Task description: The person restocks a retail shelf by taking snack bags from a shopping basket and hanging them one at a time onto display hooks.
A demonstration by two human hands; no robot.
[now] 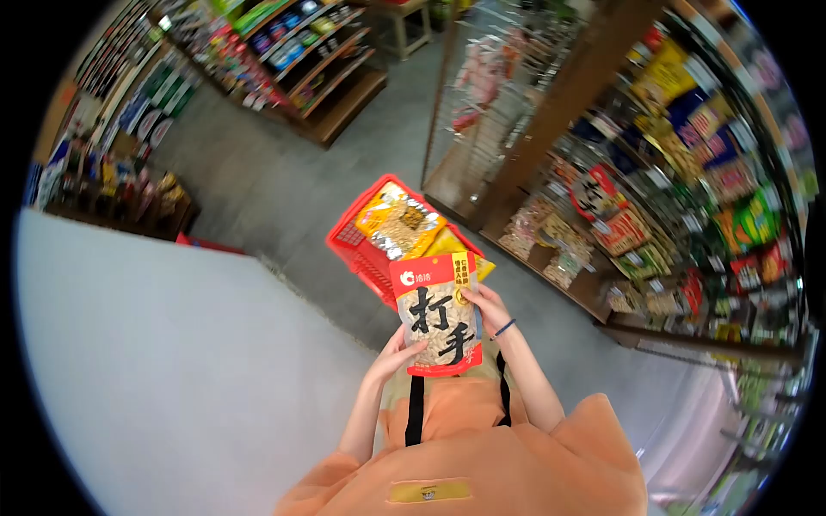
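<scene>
Across the right side of the frame, tall shelving (516, 193) runs with rows of bagged goods (621, 211). At lower left spreads a plain pale surface (163, 361); whether it is a wall or a counter, I cannot tell. Grey floor (258, 159) lies between the two, reaching up toward a wooden display rack (331, 107) at upper centre-left. At the bottom of the frame sits the person's orange top (508, 460), with black straps (415, 411) and a small yellow patch (404, 493).

Near the centre, a red basket (348, 236) stands tilted in view, holding a yellow packet with a silvery window (387, 217) and another yellow packet (446, 244), partly covered. Just below, overlapping its near corner in view, is the red-topped seed packet (437, 297), printed with large black characters, face toward the camera. The right hand (489, 311) grips its right edge and the left hand (398, 353) its lower left, both thumbs on the front, most fingers hidden behind. A thin dark band (504, 329) circles the right wrist.
</scene>
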